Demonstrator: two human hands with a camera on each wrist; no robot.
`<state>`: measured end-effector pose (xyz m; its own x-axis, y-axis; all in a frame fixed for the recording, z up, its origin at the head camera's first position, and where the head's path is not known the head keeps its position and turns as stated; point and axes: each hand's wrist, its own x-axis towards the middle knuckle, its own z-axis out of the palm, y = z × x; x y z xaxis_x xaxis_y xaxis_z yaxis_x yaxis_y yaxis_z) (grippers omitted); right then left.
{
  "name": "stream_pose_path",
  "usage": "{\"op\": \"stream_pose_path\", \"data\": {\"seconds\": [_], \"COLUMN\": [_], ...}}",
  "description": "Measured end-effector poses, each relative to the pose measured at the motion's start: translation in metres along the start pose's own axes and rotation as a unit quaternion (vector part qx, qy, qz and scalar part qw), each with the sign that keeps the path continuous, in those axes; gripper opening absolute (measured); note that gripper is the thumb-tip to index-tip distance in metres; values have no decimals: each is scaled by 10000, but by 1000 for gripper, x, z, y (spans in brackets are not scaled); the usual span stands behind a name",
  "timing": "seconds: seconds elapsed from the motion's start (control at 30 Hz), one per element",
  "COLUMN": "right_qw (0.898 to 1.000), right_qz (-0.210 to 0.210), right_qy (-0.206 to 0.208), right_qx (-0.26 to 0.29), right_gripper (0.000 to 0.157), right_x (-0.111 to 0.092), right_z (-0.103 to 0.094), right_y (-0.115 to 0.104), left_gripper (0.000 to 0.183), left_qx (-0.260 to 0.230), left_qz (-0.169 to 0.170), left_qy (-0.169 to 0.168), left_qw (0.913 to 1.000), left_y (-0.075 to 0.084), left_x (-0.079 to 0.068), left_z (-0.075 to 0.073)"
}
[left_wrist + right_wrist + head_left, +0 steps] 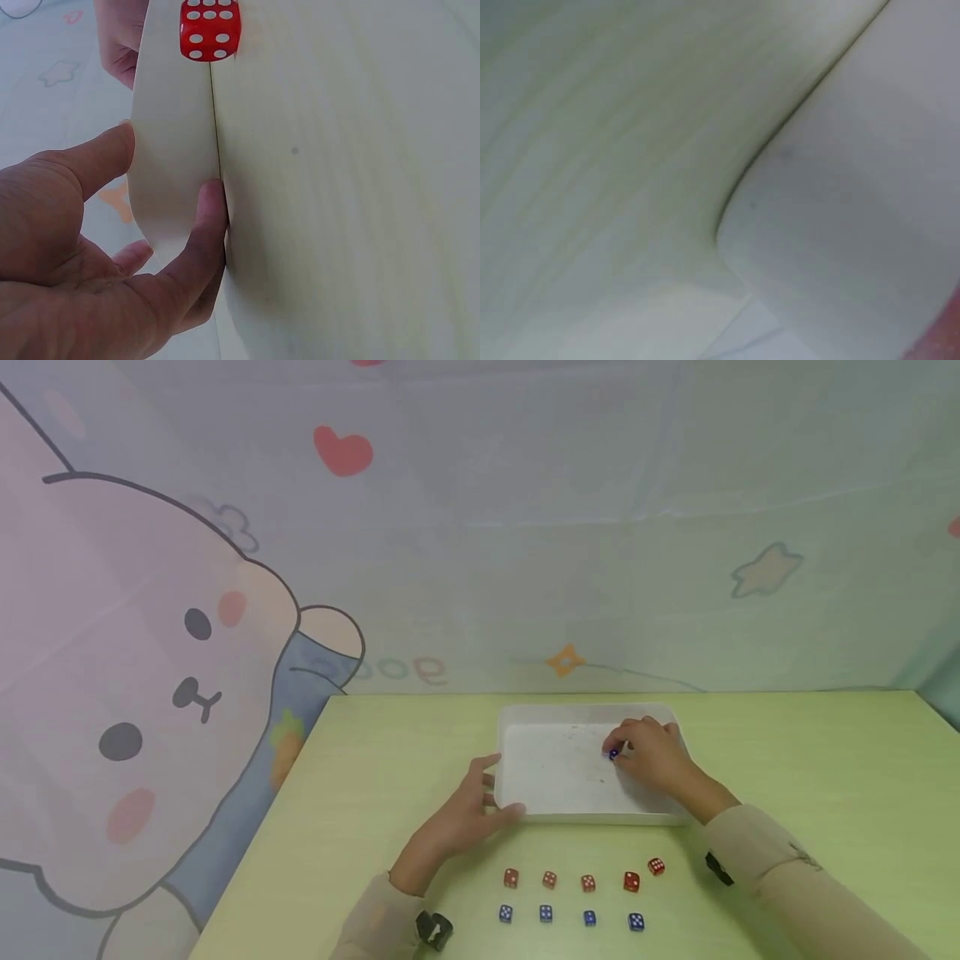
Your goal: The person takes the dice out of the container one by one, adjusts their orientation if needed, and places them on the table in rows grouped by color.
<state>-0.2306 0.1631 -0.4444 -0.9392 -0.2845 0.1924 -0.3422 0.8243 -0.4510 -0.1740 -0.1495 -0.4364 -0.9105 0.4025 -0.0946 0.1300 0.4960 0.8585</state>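
In the head view, a shallow white tray (555, 777) stands toward the back of the table. My right hand (652, 756) reaches over its right side and pinches a small blue die (613, 754) between thumb and fingertips, above the tray floor. At the tray's front left corner, my left hand (472, 806) holds the rim and outer wall with thumb and fingers. The left wrist view shows the fingers of this hand (112, 255) against the tray wall (169, 150). Only a sliver of the right hand (941, 334) shows in the right wrist view.
In front of the tray lies a row of red dice (587, 883), one of them (656, 866) set farther back at the right end. Nearer to me is a row of blue dice (546, 913). A printed cloth (525, 527) hangs behind the pale table (810, 760).
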Motion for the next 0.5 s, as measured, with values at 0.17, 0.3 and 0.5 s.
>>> {"op": "stream_pose_path", "data": {"seconds": [0.17,0.3,0.5], "right_qw": [9996,9990,9979], "right_qz": [-246,-408,-611], "right_qy": [102,160,164], "right_qx": [14,56,158], "right_gripper": [18,17,19], "right_x": [-9,-21,-44], "right_z": [-6,-14,-24], "right_y": [-3,-9,-17], "left_gripper": [86,86,85], "left_qx": [-9,-8,-51], "left_qz": [5,52,73], "left_qy": [-39,-76,-99], "left_qw": [10000,10000,9999], "left_y": [0,-1,-2], "left_x": [0,1,1], "left_z": [0,-1,-2]}}
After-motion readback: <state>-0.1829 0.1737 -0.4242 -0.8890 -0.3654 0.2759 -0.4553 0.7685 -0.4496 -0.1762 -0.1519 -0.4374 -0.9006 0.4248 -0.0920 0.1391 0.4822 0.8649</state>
